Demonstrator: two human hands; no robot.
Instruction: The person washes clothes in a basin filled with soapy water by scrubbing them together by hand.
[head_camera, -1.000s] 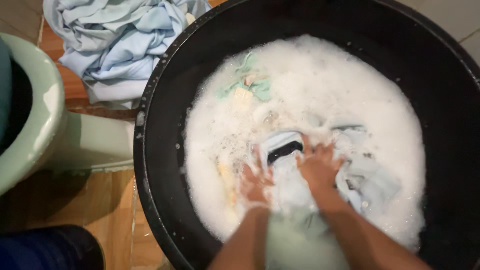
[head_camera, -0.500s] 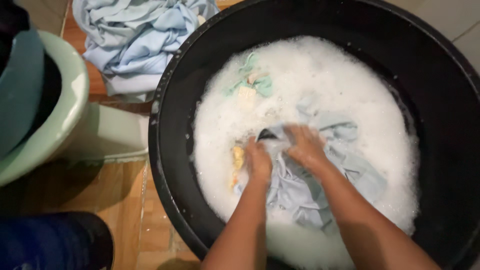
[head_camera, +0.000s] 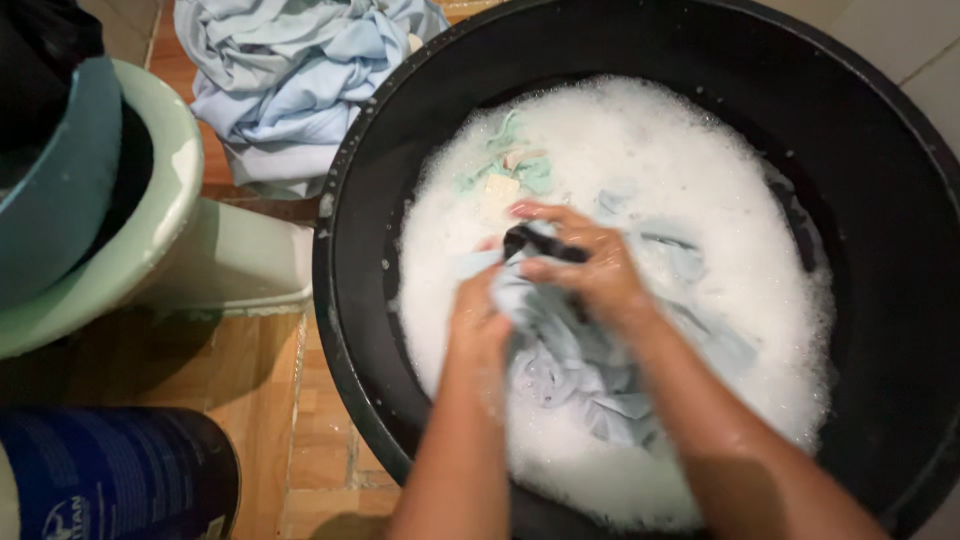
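From the head camera, the person is bending over a wide black basin (head_camera: 345, 200) and working a pale blue garment (head_camera: 570, 350) in deep white suds (head_camera: 690, 180). The right hand (head_camera: 585, 265) is clenching a bunched fold of that garment, a dark patch of cloth showing between thumb and fingers, and the left hand (head_camera: 478, 318) is gripping the same fold just beside it, the two fists nearly touching above the foam. The rest of the garment is trailing down into the water towards the near wall of the basin.

As for progress, the piece is looking thoroughly wet and soaped, so the scrubbing seems well under way; rinsing and wringing are not yet showing. A greenish cloth (head_camera: 525, 170) is floating at the far side of the suds, untouched, and a heap of light blue laundry (head_camera: 290, 80) is lying on the floor beyond the rim, seemingly still dry.

Room-wise, the basin is giving the hands plenty of open foam to the right and far side. On the left, a pale green toilet bowl (head_camera: 180, 200) is crowding the rim, and a dark blue container (head_camera: 110, 470) is standing near the left elbow.
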